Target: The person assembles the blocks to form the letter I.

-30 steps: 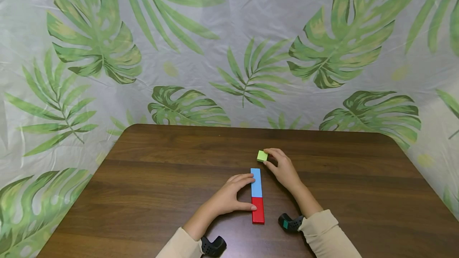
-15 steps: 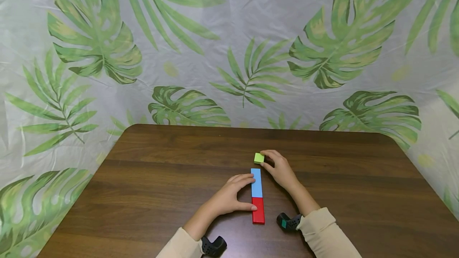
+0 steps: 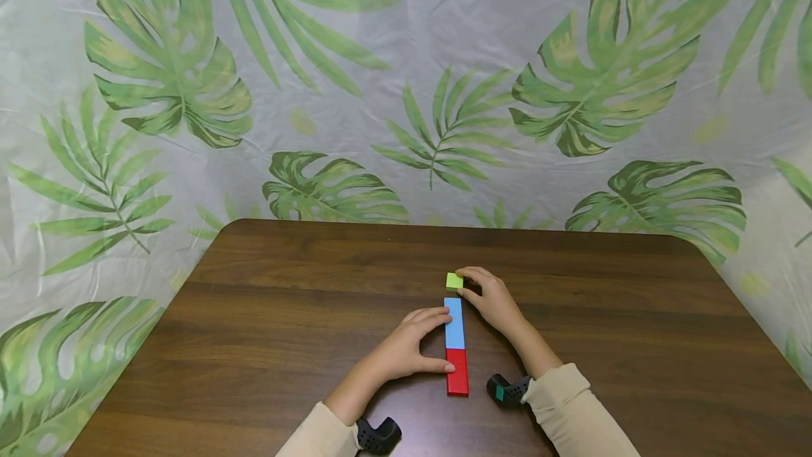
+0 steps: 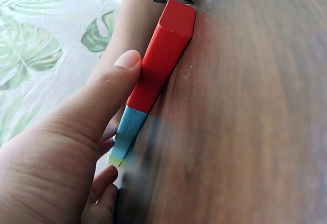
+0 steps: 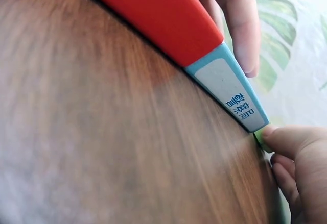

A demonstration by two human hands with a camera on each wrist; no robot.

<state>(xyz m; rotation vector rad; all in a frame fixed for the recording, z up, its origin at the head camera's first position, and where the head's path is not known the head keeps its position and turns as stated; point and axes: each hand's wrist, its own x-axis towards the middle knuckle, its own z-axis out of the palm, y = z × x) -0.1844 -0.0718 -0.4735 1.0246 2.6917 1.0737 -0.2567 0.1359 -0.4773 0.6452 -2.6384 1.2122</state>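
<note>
A blue rectangular block (image 3: 454,333) and a red block (image 3: 457,381) lie end to end on the table, blue farther away. My left hand (image 3: 402,349) is at their left side. Its thumb touches the red block and its fingertips rest at the blue one's edge. My right hand (image 3: 497,305) pinches a small light-green block (image 3: 453,281) between thumb and finger, just past the blue block's far end. In the right wrist view, a white label with blue characters (image 5: 222,86) shows on the blue block's side. There the fingers partly hide the green block.
The dark brown wooden table (image 3: 304,259) has a rounded far edge. A leaf-printed cloth (image 3: 444,90) hangs behind it. Black wrist devices (image 3: 379,436) are worn on both wrists, below beige sleeves (image 3: 580,407).
My right hand has moved left and slightly nearer with the green block, bringing it in line with the blue block's far end. The left hand and the two long blocks have stayed put.
</note>
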